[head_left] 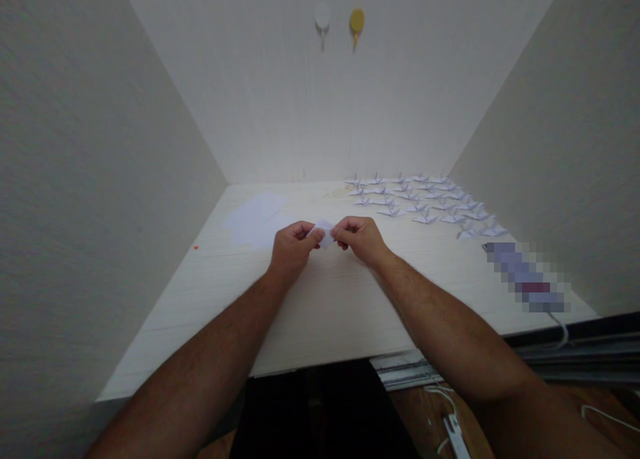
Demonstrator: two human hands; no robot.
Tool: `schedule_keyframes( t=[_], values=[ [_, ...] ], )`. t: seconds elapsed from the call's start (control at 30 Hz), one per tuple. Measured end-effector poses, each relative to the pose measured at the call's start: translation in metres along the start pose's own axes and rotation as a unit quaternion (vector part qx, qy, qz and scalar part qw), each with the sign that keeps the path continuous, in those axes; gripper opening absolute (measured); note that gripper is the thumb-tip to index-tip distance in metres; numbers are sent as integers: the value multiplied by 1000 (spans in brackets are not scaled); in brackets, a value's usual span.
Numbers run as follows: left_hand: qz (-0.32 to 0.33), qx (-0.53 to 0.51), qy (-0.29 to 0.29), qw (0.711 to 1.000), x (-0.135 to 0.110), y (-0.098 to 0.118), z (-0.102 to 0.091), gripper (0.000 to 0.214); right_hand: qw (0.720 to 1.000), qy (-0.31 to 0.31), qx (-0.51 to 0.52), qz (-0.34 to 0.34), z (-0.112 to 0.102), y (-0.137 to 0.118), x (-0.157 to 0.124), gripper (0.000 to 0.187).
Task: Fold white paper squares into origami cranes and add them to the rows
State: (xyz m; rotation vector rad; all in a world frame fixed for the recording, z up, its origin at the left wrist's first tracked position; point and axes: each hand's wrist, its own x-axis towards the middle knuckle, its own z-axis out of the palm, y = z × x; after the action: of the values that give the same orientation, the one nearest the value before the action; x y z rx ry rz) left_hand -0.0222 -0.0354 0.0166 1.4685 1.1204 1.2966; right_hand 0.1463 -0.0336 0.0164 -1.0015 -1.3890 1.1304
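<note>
Between both hands, above the middle of the white table, is a small piece of folded white paper. My left hand pinches its left side between thumb and fingers. On the right side, my right hand pinches it the same way. Fingertips cover both edges, so the exact fold cannot be made out. Left of my left hand lies a loose pile of white paper sheets. Several folded white paper cranes stand in rows at the back right of the table.
The white table is boxed in by walls on three sides. A pixelated flat object with a cable lies at the right edge. Two hooks, one white and one yellow, are on the back wall. A power strip is on the floor.
</note>
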Motion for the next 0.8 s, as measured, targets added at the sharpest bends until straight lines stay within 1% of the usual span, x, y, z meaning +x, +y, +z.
schedule_keyframes(
  t=[0.07,0.17,0.33,0.43,0.5,0.57,0.63,0.7,0.73,0.8],
  values=[
    [-7,-28,2,1000,1,-2,1,21,999,14,-23,-18,1,-2,-1,20],
    [-9,-66,24,997,1,-5,4,19,998,24,-44,-33,4,-5,-1,19],
    [8,-63,59,996,1,-2,7,15,997,30,-68,-32,7,-6,-1,20],
    [-3,-35,46,998,0,3,6,17,994,40,-91,-37,5,-4,-1,19],
    [-5,-25,17,1000,-1,7,5,20,993,57,-98,-38,4,-3,-1,19],
    [-4,-20,14,1000,-1,9,3,26,992,81,-95,-34,2,-3,-1,18],
    [-9,7,56,998,1,8,1,32,991,99,-86,-28,0,-3,0,19],
    [-20,46,109,993,4,4,-2,32,992,102,-76,-23,0,-3,1,20],
    [-27,55,125,990,6,2,-4,30,992,100,-72,-21,0,-3,1,20],
    [-42,38,132,990,9,-4,-7,28,993,94,-64,-19,0,-2,1,19]
  ],
)
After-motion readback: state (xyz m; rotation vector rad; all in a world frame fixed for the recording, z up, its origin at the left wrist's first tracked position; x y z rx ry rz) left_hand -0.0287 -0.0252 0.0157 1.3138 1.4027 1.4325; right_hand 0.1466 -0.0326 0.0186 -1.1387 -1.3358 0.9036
